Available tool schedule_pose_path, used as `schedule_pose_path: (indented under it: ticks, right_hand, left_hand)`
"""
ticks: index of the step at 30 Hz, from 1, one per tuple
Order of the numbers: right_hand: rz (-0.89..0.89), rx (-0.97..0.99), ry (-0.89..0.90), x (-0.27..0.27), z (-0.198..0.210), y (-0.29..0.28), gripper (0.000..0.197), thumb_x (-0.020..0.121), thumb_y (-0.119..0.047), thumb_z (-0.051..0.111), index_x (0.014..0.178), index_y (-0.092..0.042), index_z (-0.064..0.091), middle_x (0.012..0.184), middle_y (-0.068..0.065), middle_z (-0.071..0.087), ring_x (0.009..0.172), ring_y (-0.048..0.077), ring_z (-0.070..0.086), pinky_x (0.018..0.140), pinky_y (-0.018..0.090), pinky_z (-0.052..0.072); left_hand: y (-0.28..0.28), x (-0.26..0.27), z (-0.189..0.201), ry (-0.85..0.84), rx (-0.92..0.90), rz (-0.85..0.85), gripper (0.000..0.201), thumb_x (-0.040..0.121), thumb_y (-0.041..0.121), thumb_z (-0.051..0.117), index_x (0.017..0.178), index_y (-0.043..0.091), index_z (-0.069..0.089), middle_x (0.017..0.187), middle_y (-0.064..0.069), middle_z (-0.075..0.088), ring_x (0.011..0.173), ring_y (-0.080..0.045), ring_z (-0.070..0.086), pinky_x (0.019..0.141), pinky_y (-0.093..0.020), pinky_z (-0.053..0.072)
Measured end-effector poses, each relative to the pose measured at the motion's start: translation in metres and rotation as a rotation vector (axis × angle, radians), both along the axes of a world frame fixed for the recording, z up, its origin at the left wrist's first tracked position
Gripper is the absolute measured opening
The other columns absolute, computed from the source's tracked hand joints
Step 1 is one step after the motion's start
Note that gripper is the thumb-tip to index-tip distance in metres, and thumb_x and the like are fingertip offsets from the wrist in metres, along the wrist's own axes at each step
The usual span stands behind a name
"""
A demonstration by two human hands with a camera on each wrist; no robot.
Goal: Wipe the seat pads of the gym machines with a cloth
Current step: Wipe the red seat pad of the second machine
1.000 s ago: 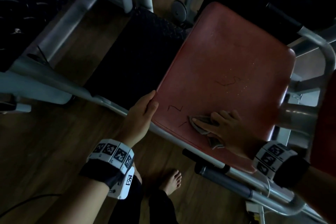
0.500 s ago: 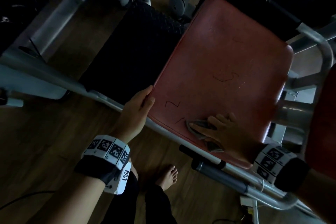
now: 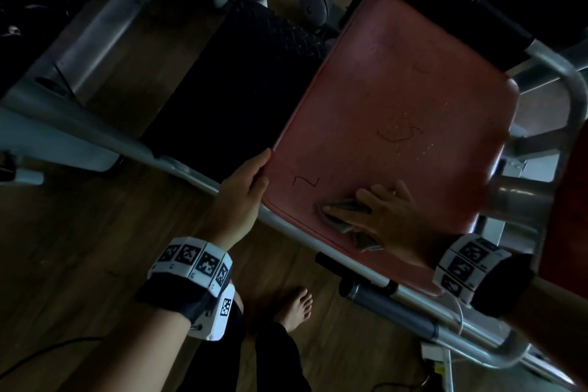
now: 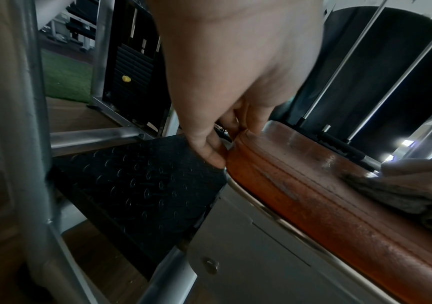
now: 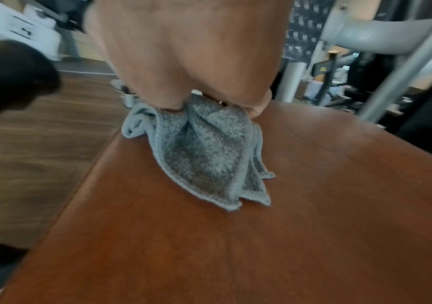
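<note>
A worn red seat pad fills the middle right of the head view. My right hand lies flat, fingers spread, pressing a folded grey cloth onto the pad near its front edge. The right wrist view shows the cloth bunched under the palm on the pad. My left hand grips the pad's front left corner, thumb on top. In the left wrist view its fingers curl around the pad's side, with the cloth at the far right.
A black tread plate lies left of the seat, between grey steel frame tubes. A dark adjuster handle sticks out under the seat's front. Another red pad stands at the right edge. My bare foot is on the wooden floor.
My right hand has slid the cloth a little toward the pad's front left corner. My left hand keeps its grip on that corner.
</note>
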State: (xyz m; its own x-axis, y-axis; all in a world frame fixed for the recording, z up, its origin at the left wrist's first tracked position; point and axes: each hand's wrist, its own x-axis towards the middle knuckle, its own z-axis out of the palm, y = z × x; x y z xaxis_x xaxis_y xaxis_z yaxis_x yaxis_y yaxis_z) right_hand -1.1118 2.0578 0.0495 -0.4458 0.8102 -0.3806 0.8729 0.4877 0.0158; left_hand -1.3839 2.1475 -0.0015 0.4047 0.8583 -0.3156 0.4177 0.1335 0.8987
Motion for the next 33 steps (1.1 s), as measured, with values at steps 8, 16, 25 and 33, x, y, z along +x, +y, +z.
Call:
schedule_pose_path:
  ticks: [8,16,25,33]
  right_hand:
    - [0.099,-0.032,0.031,-0.009,-0.001,-0.010,0.095,0.062,-0.054,0.079,0.144,-0.043,0.032,0.112,0.000,0.052,0.095,0.022,0.049,0.082,0.040,0.030]
    - [-0.006,-0.011,0.036,-0.023,-0.005,-0.007,0.093,0.064,-0.059,0.075,0.144,-0.042,0.032,0.108,0.002,0.048,0.091,0.022,0.045,0.078,0.041,0.037]
    - [-0.206,-0.001,-0.010,-0.015,0.001,0.020,0.095,0.070,-0.057,0.074,0.148,-0.041,0.022,0.107,-0.003,0.048,0.090,0.020,0.047,0.075,0.040,0.033]
    - [-0.120,-0.001,0.001,-0.012,0.006,0.024,0.088,0.073,-0.056,0.068,0.147,-0.039,0.023,0.106,-0.001,0.047,0.094,0.022,0.049,0.079,0.043,0.036]
  left_hand:
    - [-0.002,-0.001,-0.005,-0.033,0.024,0.031,0.046,0.102,0.011,0.041,0.147,0.020,0.039,0.148,0.007,0.043,0.134,0.003,0.038,0.111,-0.016,0.033]
    - [-0.002,-0.002,-0.007,-0.068,0.008,0.015,0.045,0.103,0.011,0.040,0.147,0.020,0.038,0.147,0.009,0.043,0.133,0.004,0.039,0.107,-0.011,0.032]
    - [-0.001,-0.004,-0.010,-0.072,0.008,0.026,0.045,0.102,0.014,0.041,0.146,0.025,0.040,0.147,0.010,0.044,0.134,0.001,0.040,0.112,-0.031,0.037]
    - [-0.001,-0.003,-0.007,-0.043,-0.002,0.023,0.045,0.103,0.015,0.040,0.147,0.026,0.040,0.148,0.010,0.043,0.135,0.002,0.038,0.113,-0.026,0.035]
